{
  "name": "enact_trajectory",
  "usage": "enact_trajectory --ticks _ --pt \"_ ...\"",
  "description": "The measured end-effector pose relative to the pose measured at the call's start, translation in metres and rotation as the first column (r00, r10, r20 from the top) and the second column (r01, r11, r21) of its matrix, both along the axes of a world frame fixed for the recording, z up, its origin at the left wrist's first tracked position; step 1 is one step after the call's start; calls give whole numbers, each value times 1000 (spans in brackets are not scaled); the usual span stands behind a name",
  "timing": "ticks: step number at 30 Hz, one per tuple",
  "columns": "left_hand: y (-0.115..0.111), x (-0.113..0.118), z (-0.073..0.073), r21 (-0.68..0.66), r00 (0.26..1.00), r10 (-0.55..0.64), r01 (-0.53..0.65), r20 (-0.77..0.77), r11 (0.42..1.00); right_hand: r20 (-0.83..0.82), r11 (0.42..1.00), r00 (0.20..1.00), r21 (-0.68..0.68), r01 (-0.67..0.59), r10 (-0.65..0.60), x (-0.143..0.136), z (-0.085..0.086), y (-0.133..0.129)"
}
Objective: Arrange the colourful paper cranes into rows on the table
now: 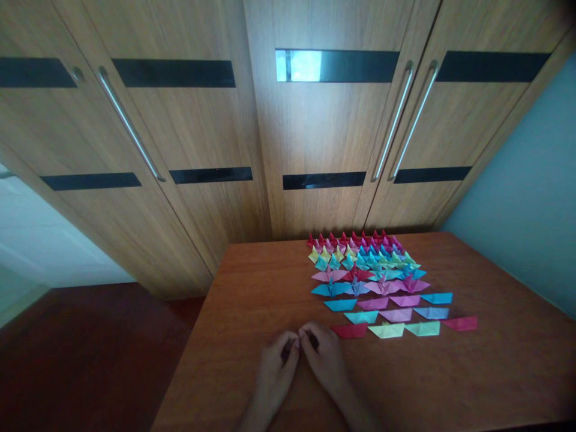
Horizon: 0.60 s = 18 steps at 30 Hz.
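Note:
My left hand (276, 366) and my right hand (327, 358) meet at the fingertips, low over the table, each with thumb and index finger pinched. Whatever lies between the fingers, if anything, is too small or hidden to make out. Close by my right hand is a red folded paper piece (350, 331), flat on the table. Beside it a pale yellow-green folded paper piece (387, 330) and a light green one (422, 329) continue the front row. Behind these lie more folded strips, such as a blue folded paper piece (341, 305).
Rows of coloured paper cranes, including a blue paper crane (332, 289) and a pink paper crane (384, 287), stand toward the back of the wooden table (252, 288). A wooden wardrobe (315, 132) with long metal handles rises behind it. A blue wall (522, 180) bounds the right.

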<state>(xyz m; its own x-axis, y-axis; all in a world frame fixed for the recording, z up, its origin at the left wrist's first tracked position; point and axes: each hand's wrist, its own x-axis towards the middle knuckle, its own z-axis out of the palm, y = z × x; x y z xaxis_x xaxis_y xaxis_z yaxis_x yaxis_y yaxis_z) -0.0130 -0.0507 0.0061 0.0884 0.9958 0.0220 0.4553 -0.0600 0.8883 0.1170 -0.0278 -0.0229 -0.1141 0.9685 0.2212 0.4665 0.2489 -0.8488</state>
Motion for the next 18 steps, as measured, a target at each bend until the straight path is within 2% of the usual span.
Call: enact_trajectory --ticks 18 --pt "0 0 -2 26 999 -15 16 -29 1000 16 1000 1000 6 -1 1 -1 4 0"
